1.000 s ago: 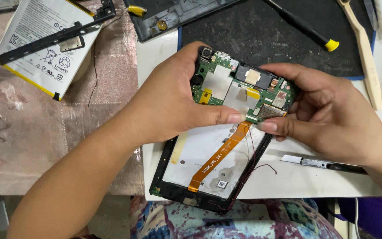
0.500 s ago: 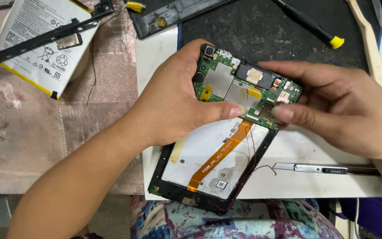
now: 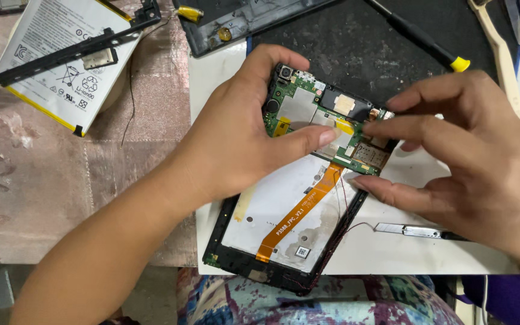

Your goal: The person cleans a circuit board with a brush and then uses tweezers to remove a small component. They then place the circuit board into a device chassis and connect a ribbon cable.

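Item: opened tablet (image 3: 284, 241), back cover off, lying on a white board (image 3: 392, 259); all places given relative to the tablet.

- Circuit board (image 3: 320, 120): green, at the tablet's top end, seated in the black frame. Orange flex cable (image 3: 299, 210) runs down from it across the pale inner plate; whether its top connector is seated cannot be told.
- Left hand (image 3: 236, 150): over the tablet's left side, fingers curled round the top-left corner, thumb laid flat across the circuit board, pressing it down.
- Right hand (image 3: 482, 162): at the tablet's right, fingers half-open in a loose pinch; fingertips touch the circuit board's right end, thumb below at the frame edge. Nothing held free.
- Battery (image 3: 61, 54): upper left, well apart, already out.
- Screwdriver (image 3: 416, 36): above, on a black mat (image 3: 356, 48), unused.
- Metal strip (image 3: 410, 230): just right, removed.

Progress, as judged: strip-down well along; circuit board and cable remain in place.

Change from earlier frames: right hand's fingers have lifted and spread, reaching higher on the circuit board; left hand unchanged.
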